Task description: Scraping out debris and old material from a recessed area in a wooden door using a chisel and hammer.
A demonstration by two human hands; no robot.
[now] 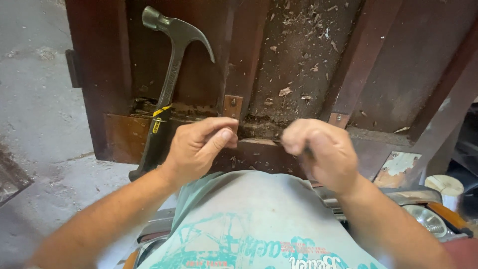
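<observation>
A dark brown wooden door panel (298, 60) lies flat in front of me, strewn with wood chips. My left hand (201, 147) rests at its near rail, thumb against the fingers, just below a small metal bracket (232, 106); whether it pinches anything is hidden. My right hand (318, 152) is blurred and clenched around a thin dark tool whose tip points left at the rail's damaged joint (259, 130). A claw hammer (167, 84) with a black and yellow grip lies on the panel to the left of my left hand.
Grey concrete floor (35, 109) lies to the left. A second metal bracket (338, 118) sits right of my right hand. A patch of peeling paint (398, 164) marks the right rail. A chrome vehicle headlight (425, 219) is at lower right.
</observation>
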